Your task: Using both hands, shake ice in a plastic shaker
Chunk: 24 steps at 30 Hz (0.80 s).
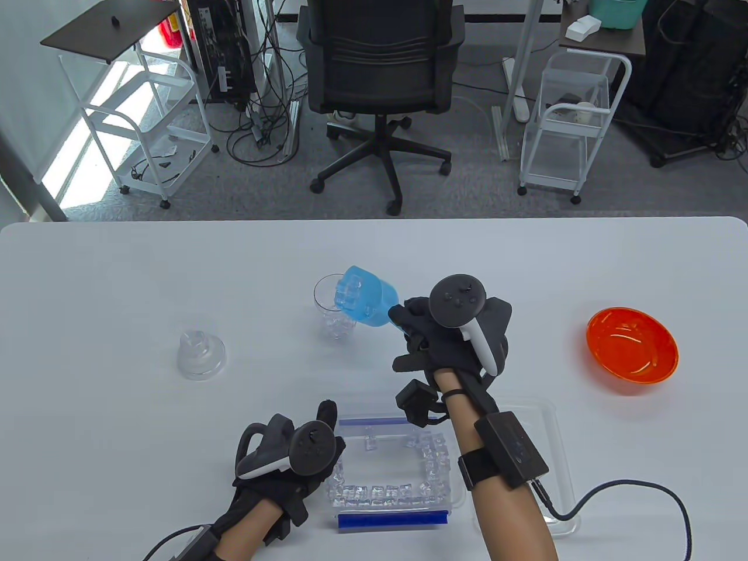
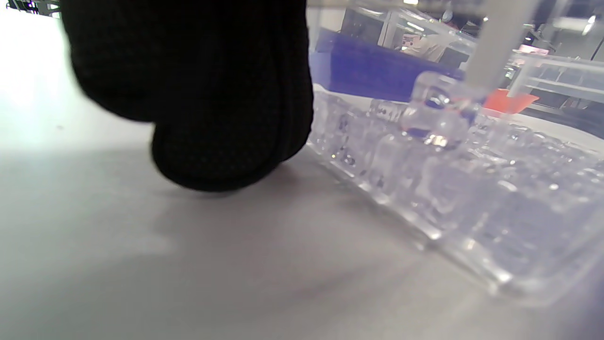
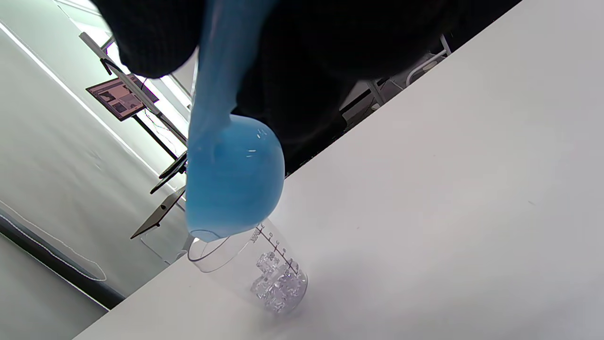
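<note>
My right hand (image 1: 418,330) grips the handle of a blue scoop (image 1: 365,298) and tilts it over the rim of the clear plastic shaker cup (image 1: 334,315). Ice cubes lie in the scoop's mouth and at the bottom of the cup (image 3: 278,283). In the right wrist view the scoop (image 3: 233,182) hangs just above the cup's rim. The clear shaker lid (image 1: 200,352) stands apart on the table to the left. My left hand (image 1: 304,450) rests at the left side of the clear ice box (image 1: 403,467), fingers (image 2: 222,118) curled down on the table beside its wall.
The ice box (image 2: 448,189) holds several ice cubes and has blue strips on its near and far edges. An orange bowl (image 1: 632,345) sits at the right. A clear tray (image 1: 555,444) lies under my right forearm. An office chair and carts stand beyond the table's far edge.
</note>
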Tool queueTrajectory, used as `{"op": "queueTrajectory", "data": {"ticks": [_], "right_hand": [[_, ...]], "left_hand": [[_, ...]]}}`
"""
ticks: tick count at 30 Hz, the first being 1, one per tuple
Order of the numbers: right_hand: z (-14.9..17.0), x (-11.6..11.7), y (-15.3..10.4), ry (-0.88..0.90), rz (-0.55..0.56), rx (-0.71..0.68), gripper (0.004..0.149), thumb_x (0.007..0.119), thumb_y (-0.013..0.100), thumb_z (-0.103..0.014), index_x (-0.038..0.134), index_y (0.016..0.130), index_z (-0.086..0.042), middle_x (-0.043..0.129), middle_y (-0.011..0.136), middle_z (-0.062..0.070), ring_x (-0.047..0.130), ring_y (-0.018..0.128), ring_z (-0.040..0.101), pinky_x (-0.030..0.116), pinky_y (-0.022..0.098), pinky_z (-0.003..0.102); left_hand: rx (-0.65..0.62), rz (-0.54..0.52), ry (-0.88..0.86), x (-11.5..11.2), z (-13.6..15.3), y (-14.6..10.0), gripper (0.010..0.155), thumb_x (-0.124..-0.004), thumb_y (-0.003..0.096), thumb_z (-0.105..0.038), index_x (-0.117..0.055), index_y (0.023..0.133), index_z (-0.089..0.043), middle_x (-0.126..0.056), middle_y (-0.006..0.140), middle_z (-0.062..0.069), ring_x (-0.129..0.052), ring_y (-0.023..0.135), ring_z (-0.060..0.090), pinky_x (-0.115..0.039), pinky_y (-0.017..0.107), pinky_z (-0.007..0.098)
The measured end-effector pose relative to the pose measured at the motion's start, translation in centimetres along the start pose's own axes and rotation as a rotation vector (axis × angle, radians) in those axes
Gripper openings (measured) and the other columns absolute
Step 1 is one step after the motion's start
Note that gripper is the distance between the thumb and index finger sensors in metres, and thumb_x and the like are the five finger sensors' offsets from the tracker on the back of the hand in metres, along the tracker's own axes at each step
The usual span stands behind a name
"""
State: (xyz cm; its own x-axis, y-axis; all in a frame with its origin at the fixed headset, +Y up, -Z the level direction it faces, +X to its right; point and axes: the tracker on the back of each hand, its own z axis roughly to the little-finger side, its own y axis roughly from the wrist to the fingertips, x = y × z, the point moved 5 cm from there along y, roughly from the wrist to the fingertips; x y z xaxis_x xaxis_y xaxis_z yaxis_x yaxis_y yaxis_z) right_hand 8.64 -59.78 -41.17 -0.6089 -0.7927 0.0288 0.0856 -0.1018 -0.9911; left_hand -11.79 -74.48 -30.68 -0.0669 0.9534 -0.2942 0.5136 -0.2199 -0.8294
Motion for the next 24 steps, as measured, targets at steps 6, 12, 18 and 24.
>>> {"op": "queueTrajectory", "data": {"ticks": [6,12,18,24], "right_hand": [[-1.4,-0.1,-0.5,-0.092,0.042,-0.016,0.054,0.072,0.054,-0.044,0.08,0.095,-0.009,0.091,0.053,0.004,0.099,0.036,0.018,0.087,0.022,0.025],[-3.2,0.2,-0.9,-0.211,0.074,-0.053,0.055,0.072,0.054,-0.043,0.078,0.097,-0.009,0.091,0.056,0.004,0.099,0.04,0.019,0.086,0.026,0.027],[-4.7,0.6,-1.8,-0.372,0.139,-0.119,0.058,0.072,0.054,-0.043,0.073,0.101,-0.011,0.089,0.06,0.005,0.098,0.044,0.021,0.086,0.029,0.028],[-5.5,1.5,-2.7,-0.489,0.19,-0.183,0.058,0.072,0.053,-0.043,0.073,0.101,-0.011,0.089,0.061,0.005,0.098,0.046,0.02,0.085,0.028,0.028]], "left_hand": [[0.0,0.001,-0.003,0.0,0.0,0.0,0.067,-0.038,0.0656,-0.039,-0.014,0.108,0.007,-0.094,0.076,0.024,-0.103,0.048,0.031,-0.087,0.032,0.035],[0.0,0.002,-0.003,0.0,0.0,0.0,0.067,-0.038,0.0656,-0.039,-0.014,0.108,0.007,-0.094,0.076,0.024,-0.103,0.048,0.031,-0.087,0.032,0.035],[0.001,0.002,-0.004,0.0,0.0,0.0,0.067,-0.038,0.0655,-0.039,-0.014,0.108,0.007,-0.094,0.076,0.024,-0.103,0.048,0.031,-0.087,0.032,0.035],[0.001,0.002,-0.004,0.0,0.0,0.0,0.067,-0.038,0.0656,-0.039,-0.014,0.108,0.008,-0.094,0.076,0.024,-0.103,0.048,0.031,-0.087,0.032,0.035]]}}
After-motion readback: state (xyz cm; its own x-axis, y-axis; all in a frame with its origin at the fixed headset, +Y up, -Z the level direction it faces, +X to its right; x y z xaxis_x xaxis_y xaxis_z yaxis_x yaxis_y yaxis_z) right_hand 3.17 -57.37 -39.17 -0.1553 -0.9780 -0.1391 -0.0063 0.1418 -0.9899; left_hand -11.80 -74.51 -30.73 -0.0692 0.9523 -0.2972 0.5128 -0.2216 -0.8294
